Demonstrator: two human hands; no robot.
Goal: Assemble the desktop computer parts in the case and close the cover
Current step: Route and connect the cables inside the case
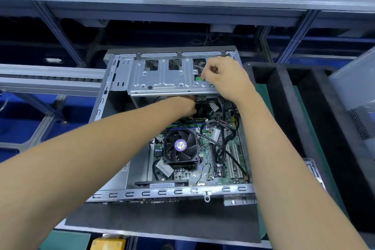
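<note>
The open computer case (113, 195) lies flat on a dark mat. Inside are the motherboard (205, 170) and a black CPU fan (180, 146). A silver drive cage (162, 81) spans the far end. My left hand (182, 105) reaches under the cage's front edge, against a black drive (205, 100); its fingers are hidden there. My right hand (221, 77) rests on top of the cage at its right end, fingers curled, thumb and forefinger pinching at the edge of a cutout where green board shows.
Black cables (223, 142) loop over the motherboard's right side. A black foam tray (284, 95) stands right of the case, and a grey metal cover (357, 95) leans at the far right. Aluminium conveyor rails (50, 81) run behind and to the left.
</note>
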